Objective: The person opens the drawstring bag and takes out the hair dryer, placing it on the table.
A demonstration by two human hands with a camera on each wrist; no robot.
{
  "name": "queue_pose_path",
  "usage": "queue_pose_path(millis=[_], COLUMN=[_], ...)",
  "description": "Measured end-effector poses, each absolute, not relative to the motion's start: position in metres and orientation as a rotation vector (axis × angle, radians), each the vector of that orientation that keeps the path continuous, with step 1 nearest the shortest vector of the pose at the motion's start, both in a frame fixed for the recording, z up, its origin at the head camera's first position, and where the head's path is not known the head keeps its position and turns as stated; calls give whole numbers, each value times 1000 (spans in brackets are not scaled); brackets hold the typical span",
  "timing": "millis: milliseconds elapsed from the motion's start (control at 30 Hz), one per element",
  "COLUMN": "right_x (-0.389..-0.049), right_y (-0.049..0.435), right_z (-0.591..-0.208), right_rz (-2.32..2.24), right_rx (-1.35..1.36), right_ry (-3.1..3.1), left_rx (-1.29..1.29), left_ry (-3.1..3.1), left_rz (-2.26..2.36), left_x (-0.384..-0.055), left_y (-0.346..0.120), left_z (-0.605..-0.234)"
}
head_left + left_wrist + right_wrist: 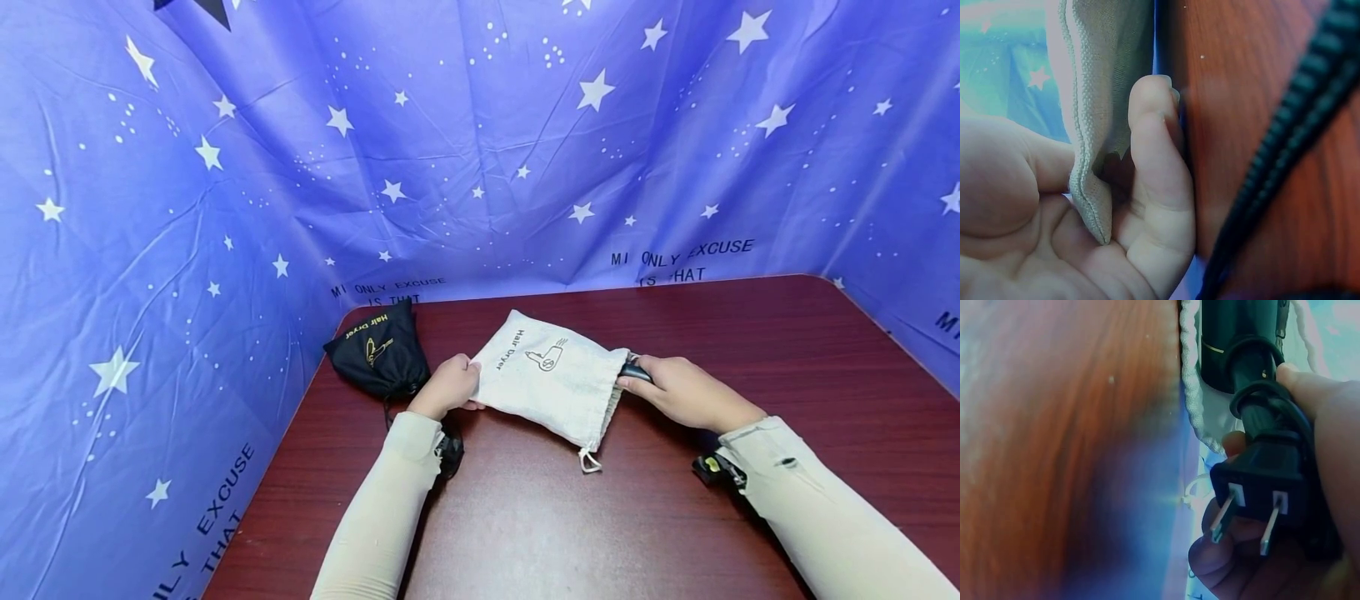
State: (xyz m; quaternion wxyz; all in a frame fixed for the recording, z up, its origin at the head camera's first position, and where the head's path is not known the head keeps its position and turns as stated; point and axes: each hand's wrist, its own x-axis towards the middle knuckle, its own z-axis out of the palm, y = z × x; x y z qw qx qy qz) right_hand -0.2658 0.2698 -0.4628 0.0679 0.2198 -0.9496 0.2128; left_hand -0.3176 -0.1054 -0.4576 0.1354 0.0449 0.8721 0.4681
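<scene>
A white drawstring bag (562, 396), printed "Hair Dryer", is stretched between both hands above the table. My left hand (450, 385) pinches its closed-end corner; in the left wrist view the seamed corner (1088, 156) sits between thumb and fingers. At the open mouth, my right hand (686, 392) grips a black hair dryer (637, 372) partly inside the bag. The right wrist view shows its dark handle (1235, 350) in the bag's mouth, with the cord (1260, 390) wound around the narrow end. A two-pronged plug (1263, 478) lies against my fingers. The rest is hidden in the bag.
A black drawstring bag (397, 354) with yellow "Hair Dryer" print lies at the table's back left, close by my left hand. The dark red wooden table (540, 517) meets a blue star-patterned curtain (480, 125) at its back and sides.
</scene>
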Motion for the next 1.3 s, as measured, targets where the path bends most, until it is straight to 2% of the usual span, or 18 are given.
queue_pose_path(millis=[1300], right_x=[-255], right_y=[282], right_z=[-466], right_rz=[630], right_rx=[646], right_ry=[-2885], left_rx=[153], left_ry=[2546], left_rz=[1292], left_x=[-322], left_y=[-107], left_z=[-459])
